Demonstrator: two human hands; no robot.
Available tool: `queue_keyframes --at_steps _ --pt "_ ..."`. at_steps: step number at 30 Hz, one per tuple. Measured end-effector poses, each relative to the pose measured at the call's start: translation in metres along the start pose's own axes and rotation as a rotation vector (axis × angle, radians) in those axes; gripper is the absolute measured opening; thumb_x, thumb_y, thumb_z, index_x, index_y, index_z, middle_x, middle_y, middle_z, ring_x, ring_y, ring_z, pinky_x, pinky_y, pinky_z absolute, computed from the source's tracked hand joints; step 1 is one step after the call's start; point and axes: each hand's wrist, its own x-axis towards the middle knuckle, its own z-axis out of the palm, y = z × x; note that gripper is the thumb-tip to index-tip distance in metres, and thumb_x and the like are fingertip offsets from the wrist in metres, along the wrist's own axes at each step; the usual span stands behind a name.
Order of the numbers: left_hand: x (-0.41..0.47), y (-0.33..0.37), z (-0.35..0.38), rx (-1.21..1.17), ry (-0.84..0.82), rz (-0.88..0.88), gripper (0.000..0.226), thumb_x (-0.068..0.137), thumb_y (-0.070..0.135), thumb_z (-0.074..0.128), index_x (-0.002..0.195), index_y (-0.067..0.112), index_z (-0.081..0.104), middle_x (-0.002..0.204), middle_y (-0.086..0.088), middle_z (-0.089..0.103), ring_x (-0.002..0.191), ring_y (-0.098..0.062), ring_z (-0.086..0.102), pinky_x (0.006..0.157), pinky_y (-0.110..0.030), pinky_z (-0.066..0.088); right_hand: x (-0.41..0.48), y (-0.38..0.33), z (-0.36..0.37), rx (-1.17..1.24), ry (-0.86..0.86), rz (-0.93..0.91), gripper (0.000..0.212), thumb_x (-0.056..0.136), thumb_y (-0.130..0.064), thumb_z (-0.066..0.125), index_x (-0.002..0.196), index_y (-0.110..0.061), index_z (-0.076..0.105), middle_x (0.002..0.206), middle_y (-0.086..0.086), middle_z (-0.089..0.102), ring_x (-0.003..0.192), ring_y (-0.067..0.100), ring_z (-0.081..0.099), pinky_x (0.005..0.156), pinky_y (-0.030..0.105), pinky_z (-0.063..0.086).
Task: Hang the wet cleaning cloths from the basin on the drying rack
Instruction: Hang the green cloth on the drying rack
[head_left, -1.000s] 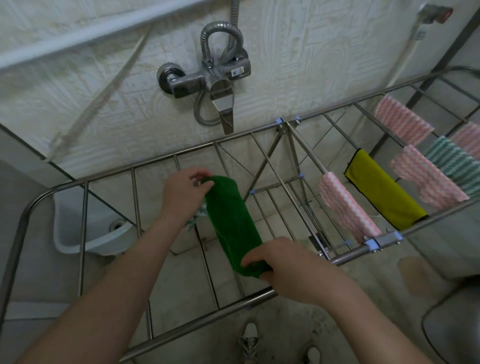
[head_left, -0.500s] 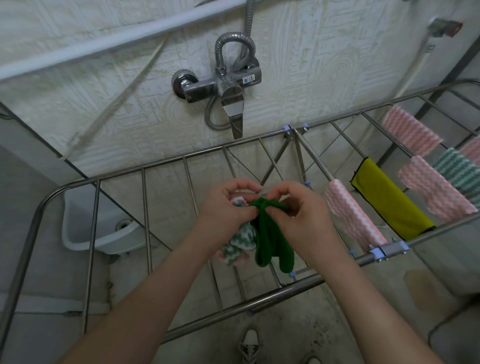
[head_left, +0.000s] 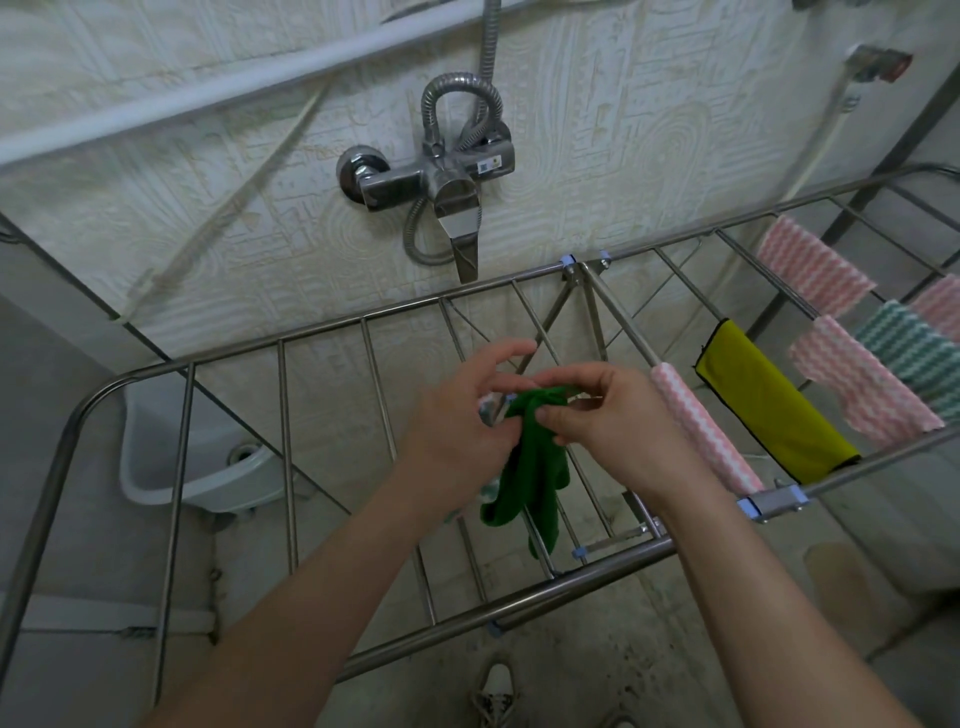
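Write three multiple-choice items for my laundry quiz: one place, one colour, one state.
1. Where is the white basin? A. On the floor beneath the left end of the drying rack. B. On top of the rack. C. Hung on the wall tap.
2. What colour is the cloth held by the left hand and right hand? A. Yellow. B. Green. C. Pink.
3. How is that cloth now? A. Spread over a rod. B. Lying in the basin. C. Bunched, pinched by both hands.
Key: 1 A, it shows through the rods at the left; 2 B, the green cloth hangs from their fingers; 3 C, both pinch its top above the rods.
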Motion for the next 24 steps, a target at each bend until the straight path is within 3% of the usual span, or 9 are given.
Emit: queue_keyframes --at_steps 2,3,7,9,12,15,18,21,24 --pt "-0.003 -0.01 0.009 0.207 0.031 0.0 0.056 0.075 0.01 0.071 0.12 0.035 0.048 0.095 0.016 0.052 0.081 0.002 0.051 0.067 -0.017 0.046 0.0 -0.003 -0.001 0.039 0.055 -0.019 0.022 0.081 -0.001 0.07 0.091 -0.021 0.071 0.083 0.002 0.074 0.071 0.013 0.069 0.065 0.021 0.056" --pt "-0.004 -0.016 0.012 0.23 -0.019 -0.103 0.051 0.075 0.013 0.072 0.114 0.036 0.049 0.093 0.014 0.05 0.078 -0.001 0.05 0.064 -0.021 0.046 -0.001 -0.006 -0.003 0.057 0.072 -0.029 0.021 0.081 0.0 0.07 0.089 -0.02 0.071 0.081 0.003 0.074 0.07 0.013 0.069 0.064 0.021 0.057" --pt "-0.003 -0.036 0.011 0.2 -0.321 -0.506 0.004 0.08 0.025 0.069 0.08 0.025 0.064 0.07 0.006 0.066 0.071 -0.013 0.063 0.069 -0.033 0.052 -0.002 -0.012 -0.018 -0.071 0.157 -0.082 0.022 0.081 -0.002 0.071 0.081 -0.024 0.066 0.078 0.003 0.07 0.066 0.017 0.068 0.06 0.025 0.059" --pt "0.006 -0.036 0.0 0.148 -0.384 -0.574 0.004 0.084 0.021 0.065 0.081 0.021 0.067 0.061 0.005 0.066 0.063 -0.009 0.062 0.067 -0.03 0.049 -0.003 -0.009 -0.027 -0.284 0.225 -0.12 0.026 0.081 -0.006 0.072 0.074 -0.029 0.062 0.077 -0.005 0.066 0.065 0.015 0.065 0.057 0.023 0.057" --pt "0.029 -0.031 -0.017 -0.058 -0.206 -0.608 0.004 0.083 0.012 0.068 0.08 0.015 0.068 0.057 0.003 0.065 0.053 -0.004 0.06 0.062 -0.023 0.045 -0.007 -0.004 -0.036 -0.619 0.296 -0.155 0.017 0.081 -0.015 0.074 0.077 -0.026 0.061 0.077 -0.01 0.06 0.071 0.008 0.058 0.063 0.026 0.054" --pt "0.051 -0.028 -0.017 -0.146 -0.056 -0.582 0.007 0.081 0.011 0.068 0.077 0.016 0.069 0.069 -0.003 0.068 0.068 -0.012 0.065 0.07 -0.029 0.052 -0.014 0.003 -0.037 -0.752 0.299 -0.171 0.007 0.083 -0.023 0.072 0.088 -0.021 0.068 0.078 -0.007 0.061 0.072 0.013 0.059 0.069 0.033 0.054" --pt "0.067 -0.026 -0.007 -0.179 -0.092 -0.614 0.008 0.081 0.015 0.066 0.076 0.021 0.069 0.083 -0.007 0.07 0.083 -0.024 0.067 0.083 -0.041 0.056 -0.021 0.012 -0.033 -0.824 0.345 -0.225 0.004 0.085 -0.02 0.07 0.086 -0.02 0.066 0.08 -0.004 0.063 0.069 0.015 0.057 0.06 0.031 0.049" --pt "0.08 -0.022 0.001 -0.189 -0.214 -0.63 0.014 0.086 0.009 0.057 0.083 0.017 0.068 0.088 -0.011 0.067 0.082 -0.024 0.064 0.086 -0.044 0.055 -0.03 0.024 -0.023 -0.83 0.444 -0.316 0.007 0.083 -0.014 0.07 0.082 -0.016 0.064 0.074 -0.005 0.057 0.058 0.016 0.051 0.046 0.03 0.044" --pt "0.087 -0.022 0.002 0.099 -0.357 -0.479 0.015 0.088 0.01 0.055 0.094 0.015 0.067 0.078 -0.002 0.061 0.064 -0.013 0.054 0.057 -0.028 0.048 -0.036 0.037 -0.015 -0.805 0.547 -0.348 0.007 0.083 -0.011 0.069 0.081 -0.013 0.062 0.071 -0.001 0.057 0.054 0.017 0.048 0.041 0.031 0.041"
